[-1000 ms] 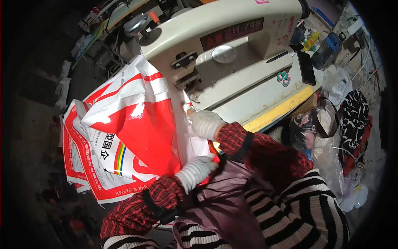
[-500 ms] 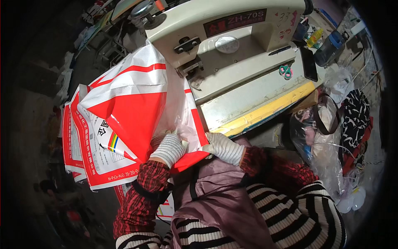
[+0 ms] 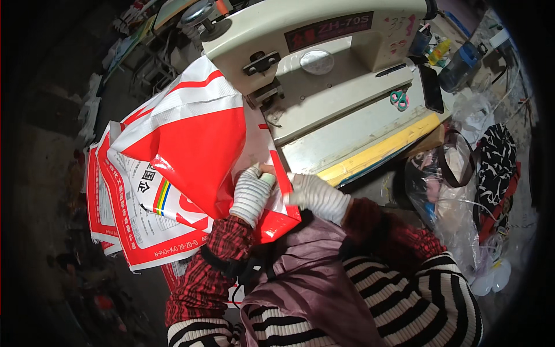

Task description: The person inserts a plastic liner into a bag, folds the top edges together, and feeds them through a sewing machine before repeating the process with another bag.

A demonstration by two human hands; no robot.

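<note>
We locate the red-and-white bag (image 3: 196,141) at centre-left of the frame, its open edge toward the centre. The gloved left hand (image 3: 252,195) lies against the bag's pale panel, fingers curled; the gloved right hand (image 3: 319,198) is at the bag's red edge. Contact is partly hidden, so we cannot tell whether either hand's fingers are clamped. Above, we find the cream machine (image 3: 254,34); at upper right, scissors (image 3: 399,100) and a dark phone (image 3: 430,88) on the surface (image 3: 341,144).

The machine (image 3: 332,30) is cut off on the far side. The fingertips of the right hand (image 3: 321,198) are blurred beside the bag (image 3: 205,139).
</note>
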